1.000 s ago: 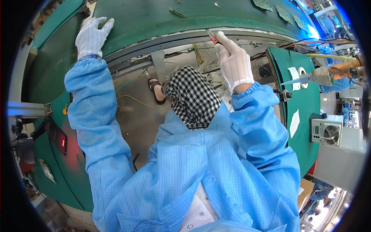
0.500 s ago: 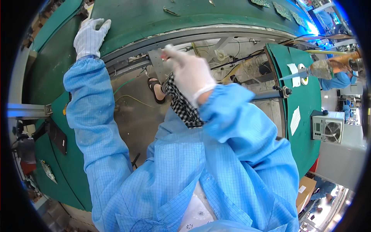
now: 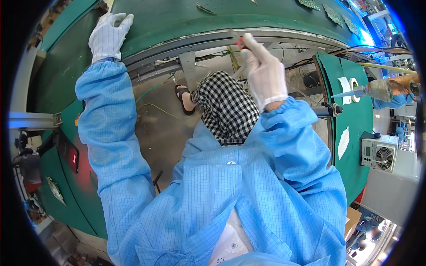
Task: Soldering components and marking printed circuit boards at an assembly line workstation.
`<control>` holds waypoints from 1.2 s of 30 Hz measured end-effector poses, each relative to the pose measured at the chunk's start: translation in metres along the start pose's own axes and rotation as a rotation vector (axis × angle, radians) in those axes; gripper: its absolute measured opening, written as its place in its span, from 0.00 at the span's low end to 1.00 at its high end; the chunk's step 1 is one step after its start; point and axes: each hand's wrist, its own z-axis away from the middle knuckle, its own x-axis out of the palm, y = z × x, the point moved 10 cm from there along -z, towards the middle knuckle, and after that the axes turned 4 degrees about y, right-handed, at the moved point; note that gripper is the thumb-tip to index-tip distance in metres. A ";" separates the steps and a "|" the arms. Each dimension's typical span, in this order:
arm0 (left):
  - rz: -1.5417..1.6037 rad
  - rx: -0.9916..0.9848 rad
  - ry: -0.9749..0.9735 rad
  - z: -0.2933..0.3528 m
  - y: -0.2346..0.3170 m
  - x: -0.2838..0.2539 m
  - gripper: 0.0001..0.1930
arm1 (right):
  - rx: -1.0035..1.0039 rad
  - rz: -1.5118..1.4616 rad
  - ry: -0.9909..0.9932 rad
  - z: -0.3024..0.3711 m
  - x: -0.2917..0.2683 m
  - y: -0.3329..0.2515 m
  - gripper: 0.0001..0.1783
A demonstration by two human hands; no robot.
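Note:
My left hand point(image 3: 109, 39), in a white glove, lies on the green work surface point(image 3: 168, 24) at the far left. Its thumb stands apart from the fingers, and I see nothing held in it. Just beyond its fingertips shows a small cream-coloured thing point(image 3: 109, 4). My right hand point(image 3: 267, 77), also gloved in white, is raised over the near edge of the bench. Thumb and fingers close on a small tool point(image 3: 240, 43) with red on its handle and a thin tip pointing up and left; its exact kind cannot be made out.
Green circuit boards point(image 3: 333, 16) lie at the far right of the surface, and a thin scrap point(image 3: 206, 9) nearer the middle. A pointed nozzle-like tool point(image 3: 355, 93) juts in from the right, above a green side table point(image 3: 350, 164) with a tape roll point(image 3: 354, 90) and a fan unit point(image 3: 379, 153).
My right hand, blurred before, has moved right and slightly up with the tool. The left hand stays on the surface. A red glow now shows by the dark device at left.

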 end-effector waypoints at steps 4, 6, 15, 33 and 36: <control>-0.052 0.076 0.157 0.002 0.003 -0.006 0.21 | -0.041 -0.029 -0.013 0.010 0.028 -0.035 0.18; -0.014 0.088 0.158 -0.002 0.005 0.004 0.21 | -0.110 -0.019 0.017 0.008 0.025 -0.038 0.18; -0.033 0.065 0.140 -0.002 0.005 -0.005 0.21 | -0.083 0.029 -0.062 0.015 0.038 -0.048 0.18; -0.140 0.016 -0.003 -0.005 -0.007 0.014 0.24 | -0.123 -0.102 0.005 0.021 0.056 -0.057 0.20; -0.162 0.002 -0.013 -0.004 -0.006 0.011 0.23 | -0.102 -0.070 -0.040 0.022 0.058 -0.059 0.20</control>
